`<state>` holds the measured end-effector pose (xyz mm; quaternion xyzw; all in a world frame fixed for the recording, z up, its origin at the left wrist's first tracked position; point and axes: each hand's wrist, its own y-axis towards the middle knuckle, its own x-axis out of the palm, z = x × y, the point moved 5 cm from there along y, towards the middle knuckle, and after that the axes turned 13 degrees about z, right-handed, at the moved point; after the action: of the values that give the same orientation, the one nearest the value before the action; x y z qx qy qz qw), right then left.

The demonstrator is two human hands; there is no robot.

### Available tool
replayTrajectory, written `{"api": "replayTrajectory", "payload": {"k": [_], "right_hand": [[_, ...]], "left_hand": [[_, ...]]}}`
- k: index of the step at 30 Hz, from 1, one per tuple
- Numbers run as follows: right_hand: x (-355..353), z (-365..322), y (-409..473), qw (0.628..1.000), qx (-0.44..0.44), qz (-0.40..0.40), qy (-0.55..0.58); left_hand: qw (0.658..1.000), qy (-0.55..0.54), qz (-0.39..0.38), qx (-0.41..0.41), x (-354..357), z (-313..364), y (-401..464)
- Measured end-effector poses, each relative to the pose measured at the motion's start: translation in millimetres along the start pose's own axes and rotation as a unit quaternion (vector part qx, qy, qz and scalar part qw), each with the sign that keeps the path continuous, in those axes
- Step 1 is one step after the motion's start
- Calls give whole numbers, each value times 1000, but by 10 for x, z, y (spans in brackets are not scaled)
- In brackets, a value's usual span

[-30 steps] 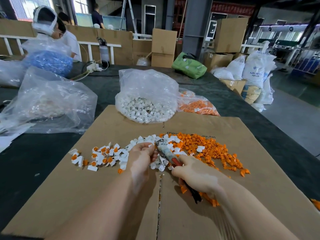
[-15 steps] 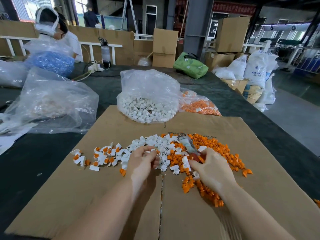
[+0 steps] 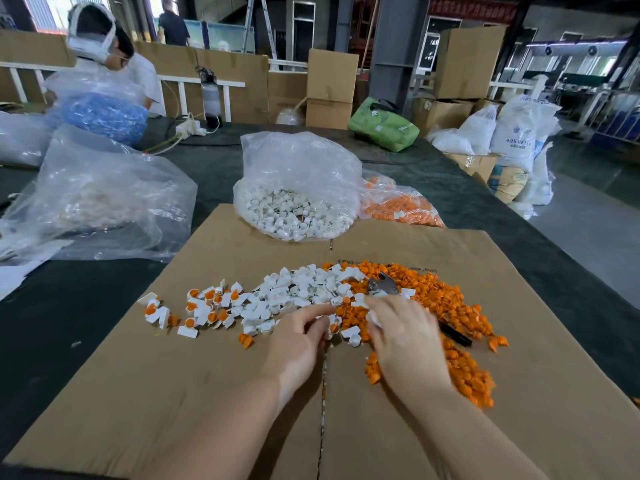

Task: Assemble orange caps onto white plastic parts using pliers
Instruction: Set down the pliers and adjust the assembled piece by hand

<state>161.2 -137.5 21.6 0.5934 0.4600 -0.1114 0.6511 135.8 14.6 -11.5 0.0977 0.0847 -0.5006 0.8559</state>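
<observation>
On the cardboard sheet [image 3: 485,427], the left hand [image 3: 298,344] pinches a small white part at the near edge of the white parts pile [image 3: 304,289], while the right hand [image 3: 401,330] grips the pliers [image 3: 382,285] over the orange caps [image 3: 450,306], beside that pile.
</observation>
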Motion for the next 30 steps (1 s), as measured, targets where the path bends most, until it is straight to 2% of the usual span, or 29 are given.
{"api": "replayTrajectory", "payload": {"k": [3,6,11,13,17,23,30], "right_hand": [[3,-289,-99,990,-64,45,118],[11,-320,-112,982,-47,70,167],[23,-321,-137,979,-31,90,180],[11,-317,-148,979,-34,106,169],[1,-209,-157,979,25,140,148],[22,-295,-173,979,-36,115,163],[46,-314,-169,983,-52,108,138]], "left_hand": [[999,32,-6,26,17,22,3],[999,33,-16,18,3,-6,-20],[995,55,-31,71,8,18,-91],[995,64,-9,78,12,31,-88],[994,73,16,76,-8,14,-84],[994,68,16,85,-15,25,-89],[990,88,30,105,-13,25,-120]]}}
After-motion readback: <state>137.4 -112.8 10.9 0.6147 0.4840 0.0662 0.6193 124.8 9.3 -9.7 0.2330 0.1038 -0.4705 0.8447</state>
